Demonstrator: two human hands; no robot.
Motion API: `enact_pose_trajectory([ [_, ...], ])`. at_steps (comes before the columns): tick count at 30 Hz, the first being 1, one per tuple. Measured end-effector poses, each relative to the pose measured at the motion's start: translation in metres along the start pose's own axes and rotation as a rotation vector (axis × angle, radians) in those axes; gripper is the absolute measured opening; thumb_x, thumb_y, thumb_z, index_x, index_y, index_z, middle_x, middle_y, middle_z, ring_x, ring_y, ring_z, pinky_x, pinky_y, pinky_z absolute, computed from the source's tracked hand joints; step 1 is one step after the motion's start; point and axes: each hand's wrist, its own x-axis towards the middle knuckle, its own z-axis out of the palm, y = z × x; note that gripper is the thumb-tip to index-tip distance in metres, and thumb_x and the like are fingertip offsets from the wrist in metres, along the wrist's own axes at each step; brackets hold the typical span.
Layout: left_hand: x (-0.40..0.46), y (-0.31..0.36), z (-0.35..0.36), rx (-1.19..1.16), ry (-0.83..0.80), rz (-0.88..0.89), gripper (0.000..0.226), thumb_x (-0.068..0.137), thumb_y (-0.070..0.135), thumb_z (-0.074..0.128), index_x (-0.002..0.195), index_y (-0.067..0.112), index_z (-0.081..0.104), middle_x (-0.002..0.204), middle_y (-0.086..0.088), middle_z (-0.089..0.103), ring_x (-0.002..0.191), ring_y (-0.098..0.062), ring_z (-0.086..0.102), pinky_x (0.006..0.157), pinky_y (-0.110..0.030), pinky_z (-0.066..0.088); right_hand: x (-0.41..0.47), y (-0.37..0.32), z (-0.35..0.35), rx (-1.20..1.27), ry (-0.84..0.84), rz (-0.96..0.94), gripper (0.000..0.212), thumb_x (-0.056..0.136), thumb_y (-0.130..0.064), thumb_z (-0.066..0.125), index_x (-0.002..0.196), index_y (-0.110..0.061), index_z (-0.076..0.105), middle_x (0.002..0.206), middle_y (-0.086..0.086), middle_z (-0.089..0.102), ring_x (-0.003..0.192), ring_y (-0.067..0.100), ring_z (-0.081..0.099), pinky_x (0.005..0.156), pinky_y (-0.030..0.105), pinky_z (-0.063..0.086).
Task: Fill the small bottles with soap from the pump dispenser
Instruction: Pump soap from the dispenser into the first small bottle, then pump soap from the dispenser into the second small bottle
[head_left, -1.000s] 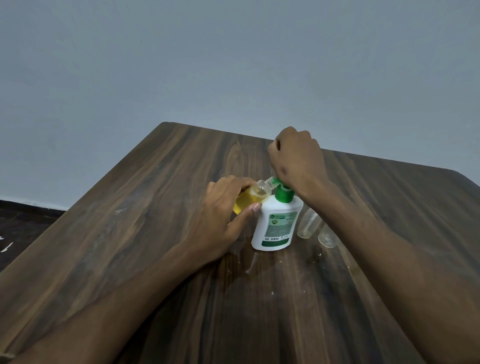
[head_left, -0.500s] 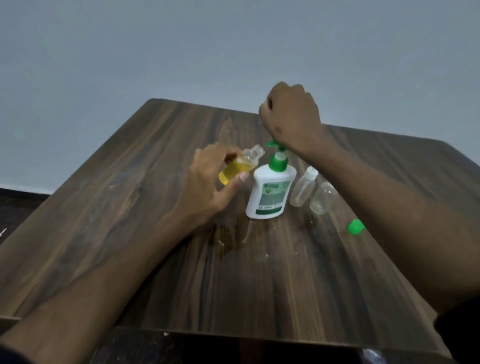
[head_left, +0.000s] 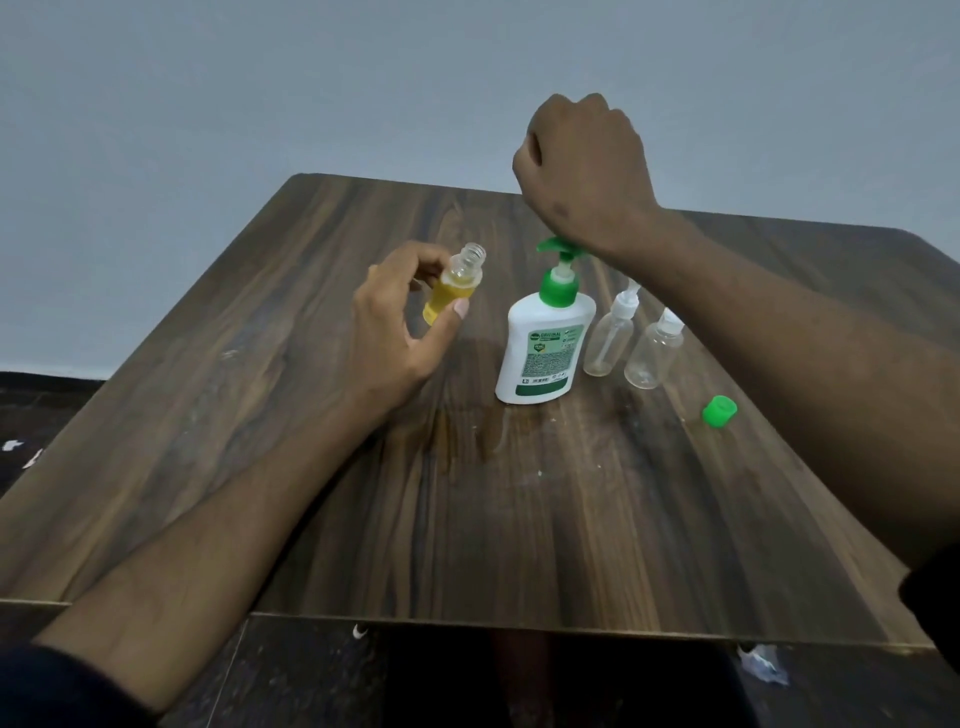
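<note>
Head view: left hand (head_left: 400, 332) pinched the filled bottle (head_left: 451, 291) between thumb and fingers (head_left: 460, 308), off the surface (head_left: 311, 364), left of the dispenser (head_left: 545, 343). Bottle was nearly upright, mouth open and clear of the spout, probably held so to keep the yellow soap in while it's checked or capped. Right hand (head_left: 584, 166) hung above the pump head, not touching it, fingers curled under into a loose fist, holding nothing visible. Likely done pumping this one.

Dispenser stood upright mid-surface, nozzle pointing left toward the held bottle, which suits filling from that side. Empties parked just right of it, within reach for the next fill.

Count: 1 dispenser; 3 small bottles, 1 with soap in hand, 2 clear empties (head_left: 608, 338) (head_left: 653, 353) with pump tops on; 1 loose green cap (head_left: 719, 410) lying further right, probably the held bottle's. Wet smear on the surface in front of the dispenser.
</note>
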Motion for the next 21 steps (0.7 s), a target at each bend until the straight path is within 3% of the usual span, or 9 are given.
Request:
enact_pose_trajectory([
  [5,0.002,0.004,-0.004,0.002,0.006,-0.041,0.022,0.093,0.016,0.07,0.109,0.002,0.066,0.102,-0.004,0.07,0.093,-0.013,0.063,0.083,-0.036,0.051,0.0,0.016,-0.02,0.023,0.099,0.053,0.024,0.096,-0.023,0.034,0.08,-0.008,0.045,0.076,0.012,0.047,0.07,0.035,0.044,0.065,0.037,0.028],
  [9,0.001,0.013,-0.009,0.066,-0.032,-0.052,0.017,0.094,0.004,0.072,0.11,-0.001,0.065,0.103,-0.008,0.07,0.093,0.006,0.057,0.083,-0.007,0.04,-0.018,0.054,-0.041,0.091,0.201,0.114,0.031,0.094,-0.029,0.036,0.078,-0.008,0.051,0.07,0.011,0.052,0.067,0.031,0.049,0.06,0.035,0.032],
  [11,0.0,0.014,-0.01,0.075,-0.034,-0.047,0.018,0.094,0.005,0.071,0.11,-0.002,0.065,0.103,-0.009,0.07,0.093,0.012,0.054,0.083,-0.004,0.037,-0.046,0.08,-0.05,0.117,0.201,0.143,0.032,0.094,-0.029,0.038,0.079,-0.008,0.057,0.072,0.008,0.059,0.069,0.029,0.055,0.063,0.038,0.041],
  [13,0.002,0.013,-0.008,0.069,-0.028,-0.036,0.019,0.094,0.008,0.069,0.11,-0.002,0.065,0.103,-0.009,0.07,0.092,0.006,0.056,0.084,-0.005,0.038,-0.088,0.107,-0.052,0.13,0.154,0.217,0.029,0.096,-0.028,0.043,0.087,-0.011,0.065,0.078,0.003,0.065,0.074,0.026,0.058,0.067,0.036,0.042],
  [15,0.003,0.011,-0.006,0.066,-0.022,-0.045,0.02,0.094,0.011,0.069,0.11,0.0,0.065,0.103,-0.01,0.07,0.091,-0.005,0.059,0.084,-0.011,0.042,-0.141,0.126,-0.043,0.149,0.04,0.299,0.026,0.096,-0.029,0.048,0.094,-0.014,0.069,0.08,-0.002,0.063,0.076,0.021,0.058,0.068,0.031,0.036],
  [17,0.003,0.009,-0.006,0.071,-0.025,-0.052,0.021,0.095,0.015,0.068,0.112,0.003,0.065,0.105,-0.008,0.07,0.094,-0.014,0.062,0.085,-0.018,0.045,-0.193,0.137,-0.026,0.244,-0.095,0.374,0.028,0.094,-0.036,0.053,0.104,-0.017,0.071,0.087,-0.005,0.064,0.081,0.018,0.063,0.071,0.029,0.039],
  [21,0.007,0.008,-0.005,0.068,0.046,-0.065,0.02,0.097,0.02,0.07,0.115,0.019,0.062,0.105,0.004,0.067,0.093,-0.013,0.062,0.083,-0.032,0.05,-0.255,0.139,0.006,0.365,-0.207,0.459,0.033,0.092,-0.043,0.072,0.12,-0.027,0.064,0.11,-0.01,0.065,0.095,0.011,0.062,0.082,0.03,0.046],
])
